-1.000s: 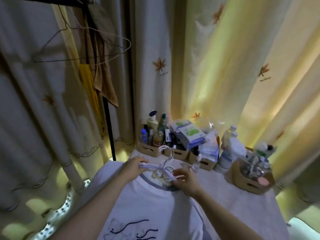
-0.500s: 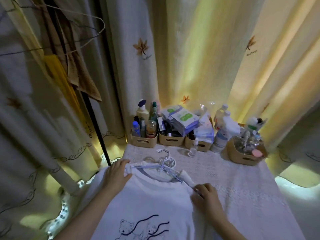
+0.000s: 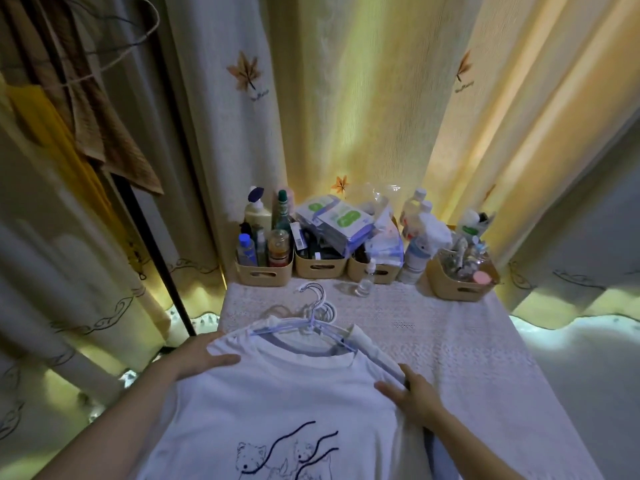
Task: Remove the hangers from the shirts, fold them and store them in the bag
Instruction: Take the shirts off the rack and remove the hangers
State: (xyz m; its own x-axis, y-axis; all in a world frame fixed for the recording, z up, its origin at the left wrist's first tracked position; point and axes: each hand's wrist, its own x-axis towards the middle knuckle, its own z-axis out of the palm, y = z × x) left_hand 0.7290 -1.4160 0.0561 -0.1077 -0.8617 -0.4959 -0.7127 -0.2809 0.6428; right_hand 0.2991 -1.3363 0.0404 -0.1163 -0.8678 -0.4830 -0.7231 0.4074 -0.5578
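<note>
— Head view, item one: where do we locate the shirt [image 3: 294,403]?

— We locate the white shirt front side up at the near end of the counter [image 3: 485,358], with its collar toward the far end. A dark line drawing of small animals shows on the chest.

— Item two: the hangers [image 3: 313,323]?

— We find several pale hangers bunched together at the collar. Their arms run into the neckline and out toward both shoulders. Their hooks lie on the counter just beyond the collar, and one hook stands higher than the others.

— Item three: how do we record the left hand [image 3: 197,356]?

— It holds the shirt's left shoulder. The thumb lies across the top of the fabric and the fingers run behind the shoulder edge, so the cloth sits between them.

— Item four: the right hand [image 3: 414,398]?

— It rests on the right shoulder. Its fingers [image 3: 405,372] are straight and spread along the shoulder edge, and the thumb lies flat on the cloth. We see no grip there.

— Item five: the surroundings?

— Four beige baskets [image 3: 263,273] line the far end of the counter, packed with bottles and packets. A small clear bottle [image 3: 365,282] stands just in front of them, apart from the hooks. Leaf-print curtains [image 3: 363,116] hang behind. At the left we note a black pole [image 3: 156,254], a brown towel [image 3: 114,143] and a wire hanger [image 3: 142,32].
</note>
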